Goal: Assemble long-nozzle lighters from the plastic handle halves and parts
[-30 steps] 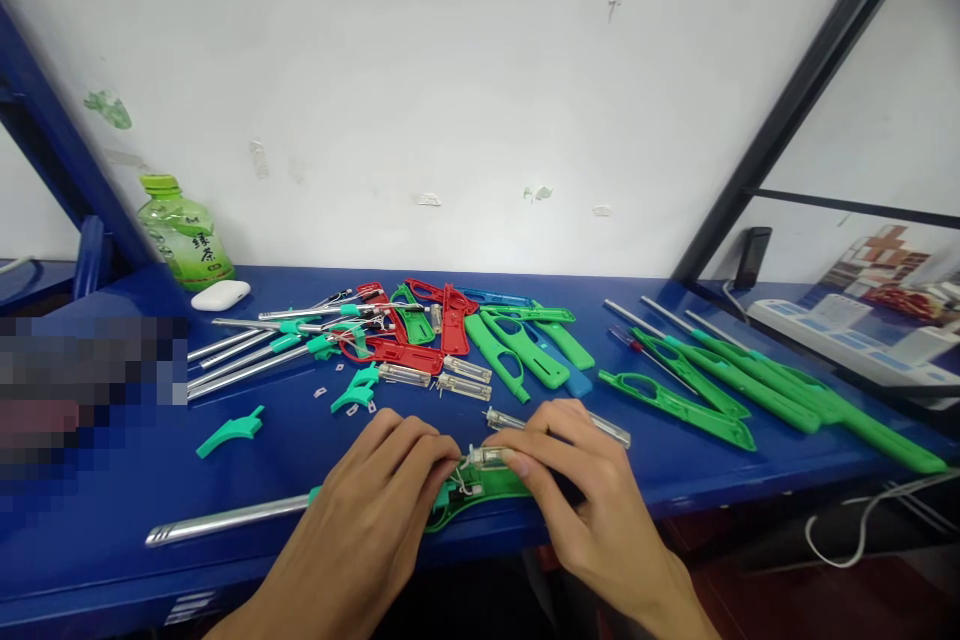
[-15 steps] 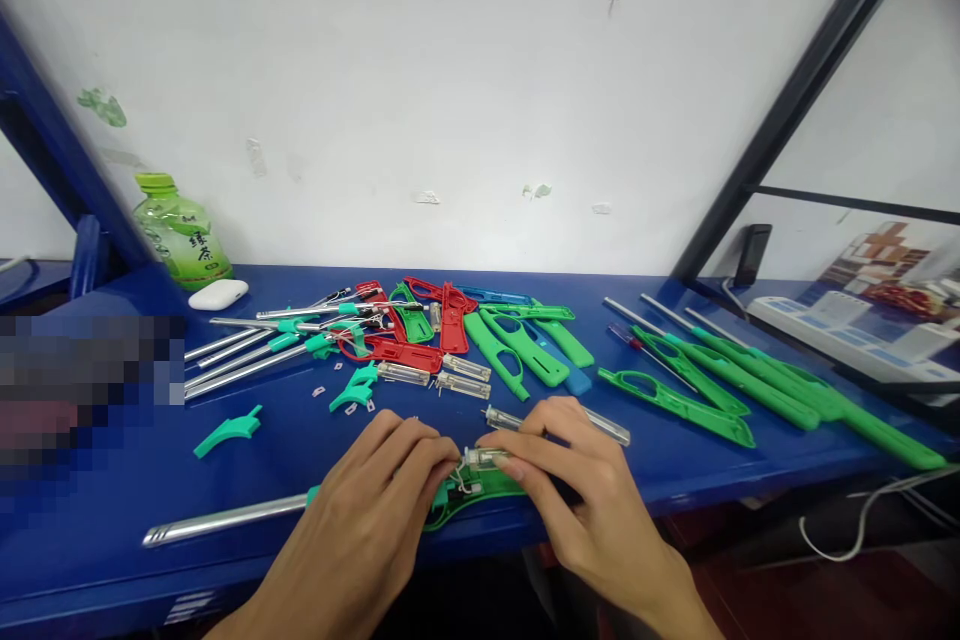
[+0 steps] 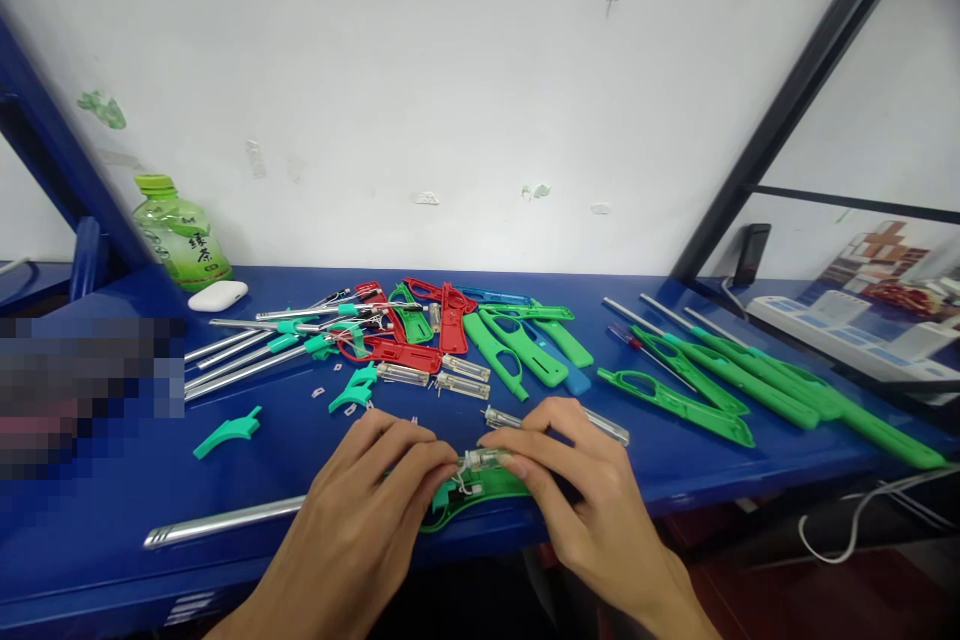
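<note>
A green half shell of a long lighter (image 3: 480,512) lies at the table's front edge beneath both hands, with a metal tube (image 3: 225,523) reaching out to the left. My right hand (image 3: 581,480) pinches a clear fuel tank (image 3: 484,459) above the shell. My left hand (image 3: 382,490) is closed at the tank's valve end, thumb and fingertips together; what they grip is hidden. Thin white wires (image 3: 463,482) show between the hands, beside a teal part (image 3: 441,495) in the shell. Another clear tank (image 3: 504,418) lies just behind my right hand.
Metal tubes (image 3: 255,352), red shells (image 3: 405,354), green shells (image 3: 525,345) and more clear tanks (image 3: 463,385) lie behind. Teal triggers (image 3: 229,431) are at left. Green lighters (image 3: 765,380) and a screwdriver (image 3: 649,352) lie right. A bottle (image 3: 184,235) stands back left.
The fuel tank has shifted very slightly between my fingers. My left hand has moved a little; the things on the table stay where they were.
</note>
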